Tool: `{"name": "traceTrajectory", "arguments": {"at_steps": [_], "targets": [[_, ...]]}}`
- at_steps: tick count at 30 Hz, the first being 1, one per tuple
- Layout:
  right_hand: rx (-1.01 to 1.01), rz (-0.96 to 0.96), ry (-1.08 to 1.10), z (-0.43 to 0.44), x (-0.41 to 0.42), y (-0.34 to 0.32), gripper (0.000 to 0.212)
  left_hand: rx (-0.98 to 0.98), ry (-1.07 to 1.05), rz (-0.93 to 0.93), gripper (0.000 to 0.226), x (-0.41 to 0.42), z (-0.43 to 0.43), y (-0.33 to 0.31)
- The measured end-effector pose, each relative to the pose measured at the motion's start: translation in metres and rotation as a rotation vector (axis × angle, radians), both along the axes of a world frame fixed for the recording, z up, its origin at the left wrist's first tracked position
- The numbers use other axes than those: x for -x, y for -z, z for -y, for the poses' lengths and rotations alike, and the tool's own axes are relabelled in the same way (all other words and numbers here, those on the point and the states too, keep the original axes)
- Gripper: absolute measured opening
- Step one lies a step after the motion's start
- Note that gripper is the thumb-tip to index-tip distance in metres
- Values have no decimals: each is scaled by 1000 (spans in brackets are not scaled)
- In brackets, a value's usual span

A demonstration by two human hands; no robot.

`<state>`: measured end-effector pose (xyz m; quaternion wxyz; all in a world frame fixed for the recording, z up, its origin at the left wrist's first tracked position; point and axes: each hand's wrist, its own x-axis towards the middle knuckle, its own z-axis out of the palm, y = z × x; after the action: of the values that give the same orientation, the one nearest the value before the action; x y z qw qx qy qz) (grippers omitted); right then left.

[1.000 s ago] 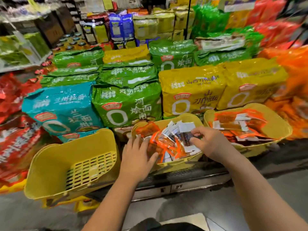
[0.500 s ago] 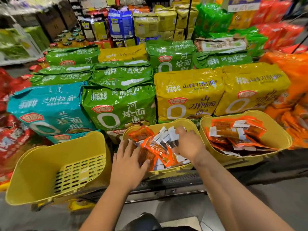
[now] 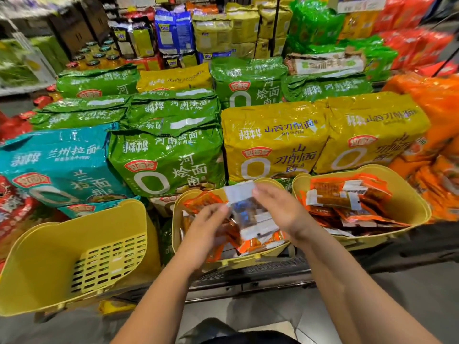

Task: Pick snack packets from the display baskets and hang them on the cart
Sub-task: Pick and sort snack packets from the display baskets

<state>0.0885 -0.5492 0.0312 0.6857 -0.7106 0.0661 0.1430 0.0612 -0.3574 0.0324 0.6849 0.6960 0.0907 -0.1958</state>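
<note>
Now: your right hand (image 3: pixel 278 209) grips bunch of snack packets (image 3: pixel 248 214) from right, your left hand (image 3: pixel 208 227) pinches its left edge. Bunch held just above middle basket (image 3: pixel 248 259), loose packets under it. Right basket (image 3: pixel 412 194) holds more packets, left basket (image 3: pixel 49 256) sits beside. Noodle bags (image 3: pixel 169 165) stacked behind.

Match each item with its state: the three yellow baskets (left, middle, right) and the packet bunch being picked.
Items:
1. left basket
2. middle basket
3. right basket
4. packet bunch

States:
A. gripped between the left hand and right hand
B. packets inside, no hand at it
C. no packets visible inside
D. packets inside, both hands above it

Pairs: 1-C, 2-D, 3-B, 4-A
</note>
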Motion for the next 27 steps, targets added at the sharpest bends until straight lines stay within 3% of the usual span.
{"name": "traceTrajectory", "arguments": {"at_steps": [1,3,6,8,12,15,17,20,22,24,27], "targets": [[-109,-59,-31,-1,2,-1,23,215,-47,-134,46,-2,2,0],[-115,-111,-59,2,4,1,35,353,-137,-212,43,-5,1,4],[409,-10,-62,15,-10,13,38,329,-287,-181,29,-11,-9,12],[767,2,-205,14,-15,14,58,300,-298,-142,26,-16,-17,13],[1152,25,-416,-8,-17,20,92,260,-225,-68,31,-21,-25,11],[1282,76,-339,-10,-22,20,84,146,-222,-43,33,-23,-28,15],[1242,153,-248,-1,-25,19,52,75,-227,-48,33,-25,-30,18],[857,110,-78,11,-27,15,15,65,-226,-70,26,-27,-30,21],[473,67,32,13,-27,10,10,139,-210,-78,23,-27,-27,18],[140,19,62,2,-24,1,10,250,-171,-75,39,-27,-27,14],[14,-53,-98,-24,-18,-4,7,322,-117,-44,53,-24,-28,10]]}}
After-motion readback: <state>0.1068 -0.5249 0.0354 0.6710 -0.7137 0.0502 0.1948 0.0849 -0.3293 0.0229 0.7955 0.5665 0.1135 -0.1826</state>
